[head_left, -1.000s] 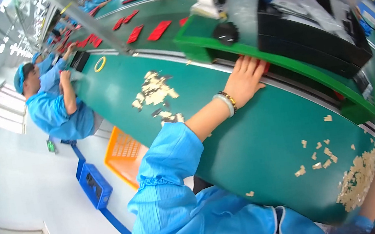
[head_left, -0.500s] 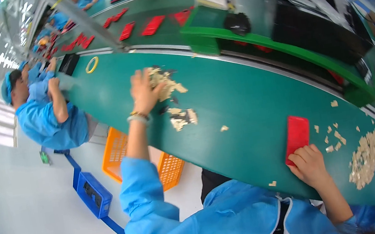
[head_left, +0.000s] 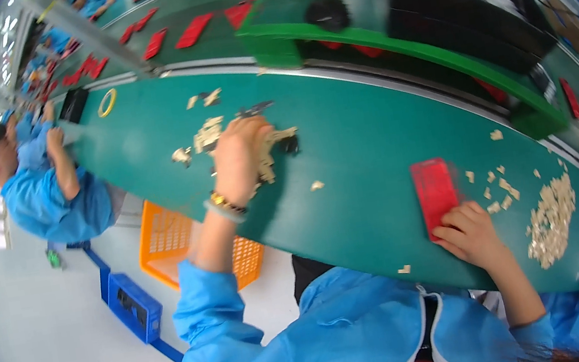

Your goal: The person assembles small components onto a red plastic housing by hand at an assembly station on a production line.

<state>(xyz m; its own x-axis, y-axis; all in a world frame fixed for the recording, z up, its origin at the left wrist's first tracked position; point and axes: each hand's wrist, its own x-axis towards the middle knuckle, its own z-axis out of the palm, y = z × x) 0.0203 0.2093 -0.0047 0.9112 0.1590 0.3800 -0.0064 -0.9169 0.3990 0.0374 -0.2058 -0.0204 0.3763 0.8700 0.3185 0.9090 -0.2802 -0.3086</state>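
Observation:
My left hand is down on the green work surface with its fingers curled, among a loose pile of small beige pieces mixed with dark bits. Whatever lies under the fingers is hidden, and the hand is slightly blurred. Dark pieces lie just to the right of it. My right hand grips the near end of a flat red rectangular piece, thumb and fingers closed at its edge. Several small beige bits lie to the right of that hand, beside a larger beige heap.
A green raised shelf runs along the far side, beyond it a conveyor with red pieces. A yellow ring lies at the far left. Below the edge stand an orange basket and a blue bin. Co-workers sit left and right.
My left hand has curled from spread fingers, and the beige and dark pieces around it are scattered differently. My right hand still holds the red piece, now tilted the other way. The view has shifted.

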